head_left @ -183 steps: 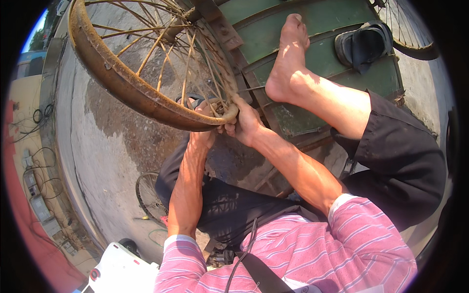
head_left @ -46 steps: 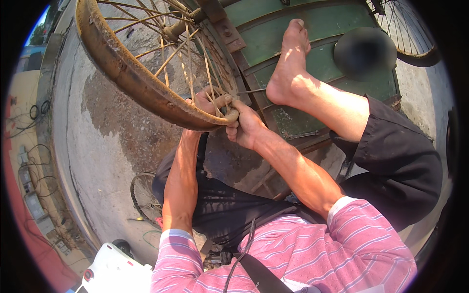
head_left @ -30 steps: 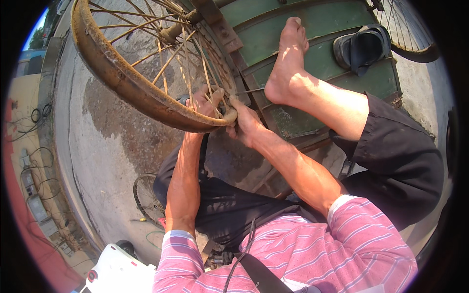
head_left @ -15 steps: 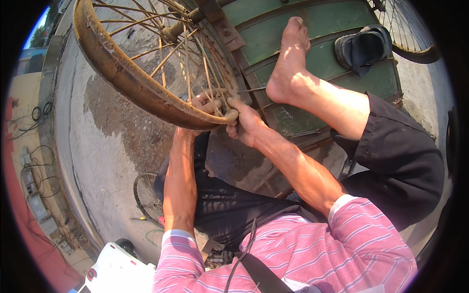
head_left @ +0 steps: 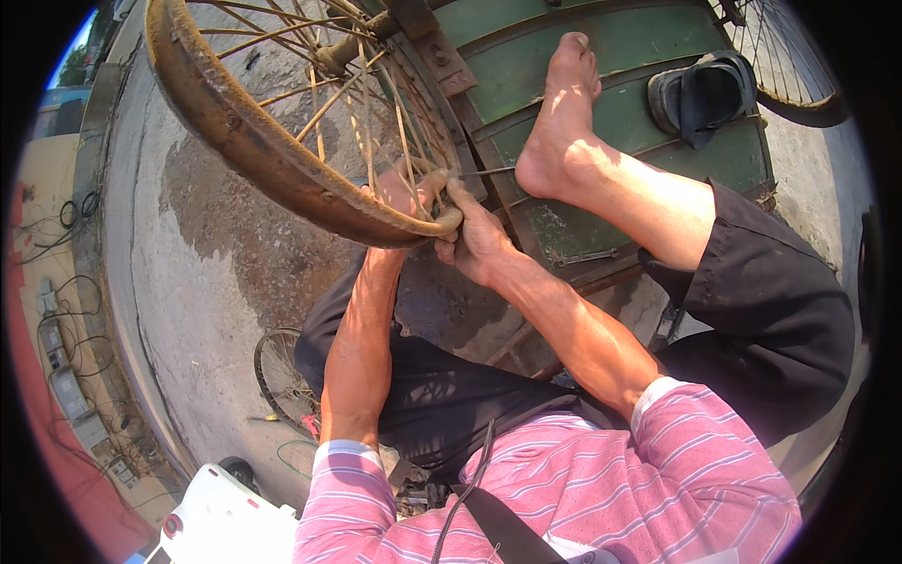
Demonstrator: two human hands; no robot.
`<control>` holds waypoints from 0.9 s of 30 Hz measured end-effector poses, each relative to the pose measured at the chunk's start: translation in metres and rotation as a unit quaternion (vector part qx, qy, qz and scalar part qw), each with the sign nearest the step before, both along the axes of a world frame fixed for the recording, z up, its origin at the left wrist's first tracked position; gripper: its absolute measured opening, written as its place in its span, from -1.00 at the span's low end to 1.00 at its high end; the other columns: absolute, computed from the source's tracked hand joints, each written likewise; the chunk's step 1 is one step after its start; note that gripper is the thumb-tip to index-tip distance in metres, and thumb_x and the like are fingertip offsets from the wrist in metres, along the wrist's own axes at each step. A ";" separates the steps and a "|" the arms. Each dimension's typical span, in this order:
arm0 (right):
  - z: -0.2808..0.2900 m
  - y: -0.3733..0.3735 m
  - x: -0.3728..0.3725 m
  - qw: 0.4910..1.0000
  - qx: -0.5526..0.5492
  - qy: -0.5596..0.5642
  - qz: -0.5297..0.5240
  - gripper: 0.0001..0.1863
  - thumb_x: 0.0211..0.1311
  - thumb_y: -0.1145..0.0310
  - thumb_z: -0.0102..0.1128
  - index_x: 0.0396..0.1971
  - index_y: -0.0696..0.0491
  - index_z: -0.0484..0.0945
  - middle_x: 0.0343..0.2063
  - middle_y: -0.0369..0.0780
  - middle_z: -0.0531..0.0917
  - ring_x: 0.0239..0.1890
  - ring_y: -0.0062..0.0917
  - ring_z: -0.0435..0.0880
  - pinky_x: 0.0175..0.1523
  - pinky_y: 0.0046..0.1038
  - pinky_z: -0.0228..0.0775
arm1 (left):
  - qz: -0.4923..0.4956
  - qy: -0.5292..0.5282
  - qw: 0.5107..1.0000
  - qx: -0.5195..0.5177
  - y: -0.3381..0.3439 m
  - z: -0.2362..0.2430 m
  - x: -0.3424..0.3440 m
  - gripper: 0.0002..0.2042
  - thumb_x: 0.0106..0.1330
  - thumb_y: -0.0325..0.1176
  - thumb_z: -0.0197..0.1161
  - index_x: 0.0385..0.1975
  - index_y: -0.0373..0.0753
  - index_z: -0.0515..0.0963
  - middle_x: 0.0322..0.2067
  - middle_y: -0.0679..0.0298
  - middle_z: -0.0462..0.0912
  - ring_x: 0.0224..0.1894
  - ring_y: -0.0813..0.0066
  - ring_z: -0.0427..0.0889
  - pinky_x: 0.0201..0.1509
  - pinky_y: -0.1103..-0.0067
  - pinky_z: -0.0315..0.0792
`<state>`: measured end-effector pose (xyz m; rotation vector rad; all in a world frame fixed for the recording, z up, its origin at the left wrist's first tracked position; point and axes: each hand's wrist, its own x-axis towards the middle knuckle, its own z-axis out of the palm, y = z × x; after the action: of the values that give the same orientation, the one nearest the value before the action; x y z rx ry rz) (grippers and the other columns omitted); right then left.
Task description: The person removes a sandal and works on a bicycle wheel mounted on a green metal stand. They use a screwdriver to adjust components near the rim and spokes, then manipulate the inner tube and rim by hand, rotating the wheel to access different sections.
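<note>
A rusty spoked wheel (head_left: 235,127) without a visible tyre stands tilted at the upper left. At the lowest part of its rim, my right hand (head_left: 477,235) is closed, thumb on the inner side and fingers curled below. My left hand (head_left: 399,191) reaches in behind the rim, among the spokes (head_left: 367,122). Its fingers are bent close to my right thumb, against the inside of the rim. Spokes and rim partly cover them, and what they pinch cannot be made out.
Right of the wheel lies a green slatted metal panel (head_left: 507,56) with a rusty frame. My bare foot (head_left: 564,122) rests on it near a dark sandal (head_left: 705,99). Another wheel (head_left: 789,56) stands at upper right; a small wheel (head_left: 282,371) is lower left. Cables (head_left: 70,320) run along the left.
My left forearm has swung a little to the right, and its fingers have moved right along the rim toward my right thumb. My right hand keeps its hold in nearly the same place.
</note>
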<state>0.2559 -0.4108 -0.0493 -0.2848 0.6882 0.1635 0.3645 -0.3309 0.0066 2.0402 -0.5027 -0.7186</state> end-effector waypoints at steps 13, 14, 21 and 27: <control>0.003 -0.005 0.002 1.000 0.016 0.002 0.022 -0.58 0.53 -0.14 0.04 -0.36 -0.10 0.48 -0.63 -0.36 0.40 -0.61 -0.55 0.35 -0.46 -0.47 0.13 | -0.001 0.279 0.948 -0.153 0.021 -0.010 0.017 -0.70 0.43 -0.36 0.35 0.02 -0.41 0.53 -0.32 0.15 0.70 -0.34 0.50 0.70 -0.33 0.56 0.58; 0.003 -0.004 0.002 1.000 0.015 0.002 0.011 -0.58 0.54 -0.14 0.02 -0.36 -0.10 0.48 -0.64 -0.36 0.40 -0.61 -0.55 0.35 -0.46 -0.47 0.13 | 0.023 0.233 0.966 -0.107 0.017 -0.006 0.014 -0.72 0.43 -0.35 0.37 -0.02 -0.40 0.56 -0.35 0.17 0.71 -0.35 0.52 0.69 -0.33 0.57 0.56; 0.003 -0.001 0.004 1.000 0.016 0.011 0.002 -0.53 0.57 -0.15 -0.06 -0.38 -0.07 0.50 -0.66 -0.36 0.37 -0.61 -0.55 0.30 -0.46 -0.45 0.06 | -0.165 -0.033 0.974 -0.155 0.028 -0.031 0.024 -0.81 0.35 -0.30 0.37 -0.20 -0.29 0.63 -0.35 0.26 0.69 -0.43 0.45 0.65 -0.41 0.51 0.52; 0.001 -0.003 0.001 1.000 0.010 0.001 -0.005 -0.54 0.55 -0.13 -0.02 -0.38 -0.06 0.50 -0.64 -0.35 0.38 -0.61 -0.54 0.30 -0.47 -0.42 0.07 | -0.220 -0.363 0.902 0.078 0.015 -0.003 0.012 -0.66 -0.02 -0.33 0.48 -0.17 -0.10 0.74 -0.32 0.21 0.64 -0.39 0.19 0.63 -0.35 0.37 0.52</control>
<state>0.2566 -0.4138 -0.0478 -0.2631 0.6905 0.1613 0.3765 -0.3160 0.0038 2.3438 -1.4049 -0.2132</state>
